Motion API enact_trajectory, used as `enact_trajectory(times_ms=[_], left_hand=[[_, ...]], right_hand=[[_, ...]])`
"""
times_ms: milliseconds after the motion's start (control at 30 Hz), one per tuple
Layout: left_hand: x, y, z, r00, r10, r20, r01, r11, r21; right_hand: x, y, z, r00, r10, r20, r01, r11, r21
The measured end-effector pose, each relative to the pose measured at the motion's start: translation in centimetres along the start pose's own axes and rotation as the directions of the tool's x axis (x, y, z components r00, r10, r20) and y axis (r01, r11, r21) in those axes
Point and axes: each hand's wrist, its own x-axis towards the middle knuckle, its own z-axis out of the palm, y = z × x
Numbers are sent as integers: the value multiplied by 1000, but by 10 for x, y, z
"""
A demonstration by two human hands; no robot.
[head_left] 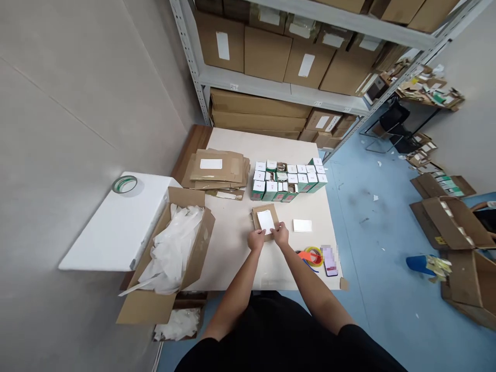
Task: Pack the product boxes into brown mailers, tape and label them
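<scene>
Together, the left hand [256, 239] and right hand [281, 235] pinch the lower corners of a white label [265, 220] over flat brown cardboard [274, 211] on a pale table [228, 253], near rows of green-and-white boxes [292, 179].

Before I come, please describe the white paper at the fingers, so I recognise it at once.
On the pale table, find the rows of green-and-white boxes. Nearer the camera, a small brown cardboard piece bears the white paper. Unlike the white cards to its right, it has left hand and right hand at its near edge.
</scene>
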Motion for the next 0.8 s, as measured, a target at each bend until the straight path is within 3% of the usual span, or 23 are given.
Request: enact_trajectory(times_ms=[133,400,700,800], left_hand=[[15,-3,8,997,-66,26,65,997,51],[28,-1,11,997,-60,52,54,992,111],[31,-13,-17,991,10,133,-64,912,405],[25,-17,-20,968,199,155,-245,889,386]], right_hand=[[2,8,10,999,20,-50,-23,997,-73],[8,19,17,997,67,-36,-72,987,-144],[13,25,3,979,204,10,-193,940,-282],[10,30,5,983,162,-91,-182,938,-293]])
